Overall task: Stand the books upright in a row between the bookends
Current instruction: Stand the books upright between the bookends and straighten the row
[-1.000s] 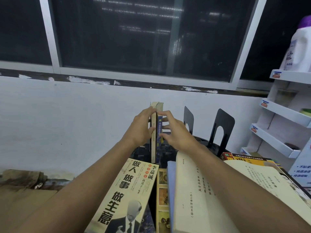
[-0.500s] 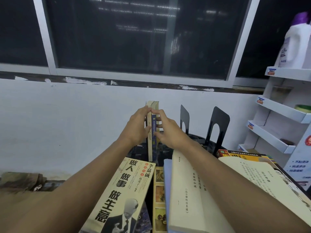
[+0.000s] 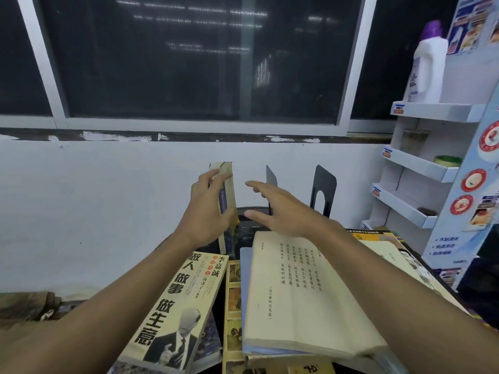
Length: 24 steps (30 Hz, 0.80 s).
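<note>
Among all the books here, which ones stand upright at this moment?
Only the cream and blue books that the left hand grips near the wall. The others, like the yellow-covered book, lie flat.

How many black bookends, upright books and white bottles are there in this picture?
black bookends: 2
upright books, held by the left hand: 2
white bottle: 1
Total: 5
</note>
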{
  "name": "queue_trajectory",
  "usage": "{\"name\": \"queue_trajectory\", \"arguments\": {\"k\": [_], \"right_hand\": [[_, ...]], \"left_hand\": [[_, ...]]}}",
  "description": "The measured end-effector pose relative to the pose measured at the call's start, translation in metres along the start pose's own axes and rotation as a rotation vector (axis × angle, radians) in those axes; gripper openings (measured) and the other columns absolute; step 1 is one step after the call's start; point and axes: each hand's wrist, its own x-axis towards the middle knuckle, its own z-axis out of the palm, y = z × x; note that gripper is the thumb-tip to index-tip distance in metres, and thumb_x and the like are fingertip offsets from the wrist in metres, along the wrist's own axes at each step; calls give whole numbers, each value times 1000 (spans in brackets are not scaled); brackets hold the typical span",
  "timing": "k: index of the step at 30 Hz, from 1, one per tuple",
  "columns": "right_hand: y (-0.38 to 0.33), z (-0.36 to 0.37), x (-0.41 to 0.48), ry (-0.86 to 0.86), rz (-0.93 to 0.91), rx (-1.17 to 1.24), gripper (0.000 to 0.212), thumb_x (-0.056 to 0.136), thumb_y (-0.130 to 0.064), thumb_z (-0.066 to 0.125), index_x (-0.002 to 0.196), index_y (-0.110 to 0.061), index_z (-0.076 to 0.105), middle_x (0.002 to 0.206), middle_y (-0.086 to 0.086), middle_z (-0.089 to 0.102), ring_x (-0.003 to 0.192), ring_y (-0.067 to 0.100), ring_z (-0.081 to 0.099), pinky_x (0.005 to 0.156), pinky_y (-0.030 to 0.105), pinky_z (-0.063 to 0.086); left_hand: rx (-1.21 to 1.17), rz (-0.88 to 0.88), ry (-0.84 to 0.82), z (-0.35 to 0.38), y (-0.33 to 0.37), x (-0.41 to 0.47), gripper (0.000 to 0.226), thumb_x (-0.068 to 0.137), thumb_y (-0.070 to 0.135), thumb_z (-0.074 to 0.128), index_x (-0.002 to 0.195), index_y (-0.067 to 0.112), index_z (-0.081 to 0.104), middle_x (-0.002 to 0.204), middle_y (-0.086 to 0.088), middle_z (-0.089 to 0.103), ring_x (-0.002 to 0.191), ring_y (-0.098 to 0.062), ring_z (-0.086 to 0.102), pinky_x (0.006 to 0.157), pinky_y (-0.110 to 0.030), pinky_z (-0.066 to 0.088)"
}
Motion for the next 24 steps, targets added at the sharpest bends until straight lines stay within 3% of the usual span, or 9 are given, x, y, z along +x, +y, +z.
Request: {"name": "queue_trajectory", "arguments": {"k": [5, 9, 14, 18, 20, 24], "right_hand": [[11, -24, -49, -5, 66, -66, 70, 94, -68, 50, 155, -46, 23, 156, -18, 31, 142, 4, 29, 107, 27, 33], [23, -39, -91, 4, 99, -119, 71, 90, -75, 46, 152, -45, 29, 151, -23, 35, 140, 2, 32, 114, 35, 36], [39, -51, -143, 16, 157, -151, 65, 93, -70, 47, 151, -44, 33, 145, -27, 37, 134, -5, 32, 106, 22, 29], [50, -59, -172, 15, 186, -119, 62, 91, -71, 48, 147, -46, 38, 141, -26, 42, 135, -3, 36, 113, 30, 32], [55, -62, -181, -6, 203, -108, 58, 91, -71, 48, 145, -50, 38, 140, -25, 43, 135, -1, 37, 114, 34, 33], [60, -64, -191, -20, 234, -119, 60, 91, -72, 47, 146, -52, 35, 143, -23, 43, 136, 5, 37, 110, 32, 33]], "left_hand": [[33, 30, -52, 17, 17, -24, 57, 95, 40, 65, 147, 38, 43, 160, 6, 25, 150, -17, 14, 122, -48, 23], [-21, 57, -202, 28, 35, -39, 54, 96, 48, 61, 147, 39, 44, 158, 15, 28, 148, -8, 20, 119, -36, 26], [-18, 55, -374, 41, 48, -51, 61, 93, 60, 57, 149, 40, 42, 157, 19, 29, 145, -3, 30, 118, -29, 27], [33, 22, -478, 46, 53, -55, 65, 89, 71, 53, 148, 46, 39, 157, 17, 28, 144, -10, 34, 121, -51, 26], [61, 0, -485, 48, 57, -57, 65, 89, 70, 53, 148, 45, 39, 157, 17, 28, 144, -12, 34, 121, -53, 25], [159, -47, -455, 50, 58, -60, 63, 90, 68, 54, 147, 45, 39, 158, 16, 25, 146, -15, 30, 122, -59, 5]]}}
